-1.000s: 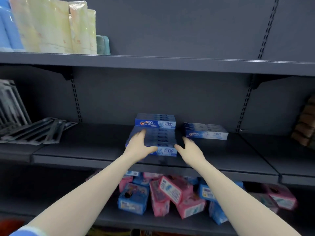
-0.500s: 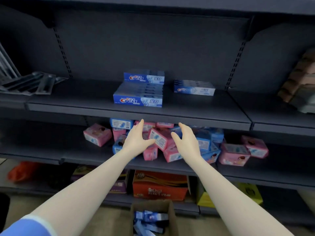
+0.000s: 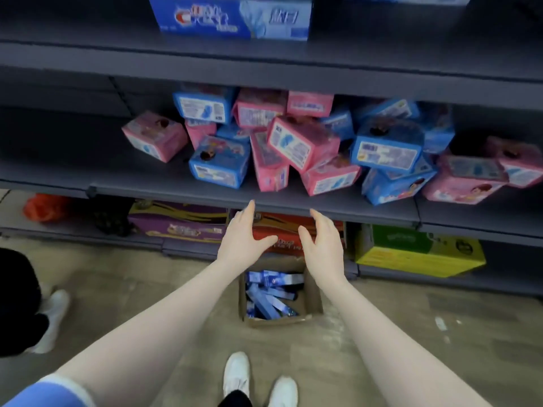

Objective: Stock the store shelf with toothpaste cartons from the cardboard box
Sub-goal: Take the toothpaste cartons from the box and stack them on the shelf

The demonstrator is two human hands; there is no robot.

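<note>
The dark shelf unit (image 3: 293, 74) fills the upper view; its top visible board carries a blue toothpaste carton (image 3: 235, 19) close to the front edge, with bare board to the left. On the floor against the lowest shelf stands the open cardboard box (image 3: 314, 295), loose blue cartons (image 3: 270, 295) jumbled inside. Above it the left hand (image 3: 242, 236) and right hand (image 3: 323, 245) hover apart, fingers straight, palms facing, holding nothing, fingertips near the middle shelf's lip.
</note>
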